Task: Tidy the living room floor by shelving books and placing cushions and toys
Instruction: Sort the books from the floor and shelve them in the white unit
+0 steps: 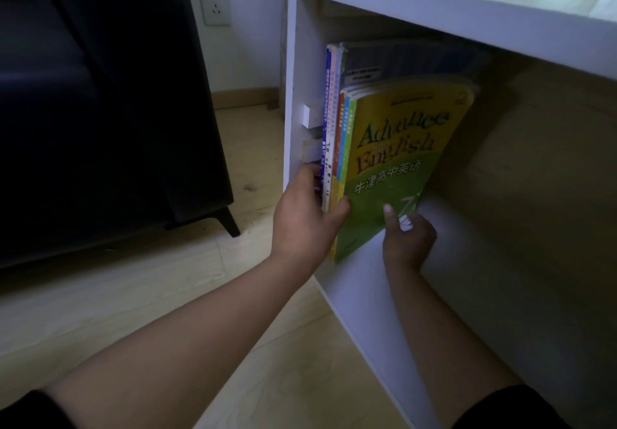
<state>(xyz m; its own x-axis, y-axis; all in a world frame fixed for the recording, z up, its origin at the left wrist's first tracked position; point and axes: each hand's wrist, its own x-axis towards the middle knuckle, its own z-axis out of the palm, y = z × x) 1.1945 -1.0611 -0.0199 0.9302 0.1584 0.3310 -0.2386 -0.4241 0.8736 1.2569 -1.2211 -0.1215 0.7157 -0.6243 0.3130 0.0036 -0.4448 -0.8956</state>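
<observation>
1. A dark sofa (100, 111) on short legs stood at the far left on the pale wooden floor (133, 295). A white wall socket (215, 8) sat on the wall just beyond it.
2. The left hand (302, 218) reached into the left end of the white shelf unit (434, 4). It clasped the lower spine edge of a bundle of books (334, 121), with its fingers curled round the far left side and its thumb across the front cover.
3. The bundle stood upright inside the open compartment, close against the left inner wall and leaning slightly to the right. Two small white blocks (312, 116) stuck out of that wall just beside the spines.
4. The front book of the bundle was a yellow-green English textbook (397, 161), its cover facing outward.
5. The right hand (409, 238) pinched that textbook's lower right corner. Its thumb pressed on the cover and its fingers were curled behind, low over the compartment's white base.
</observation>
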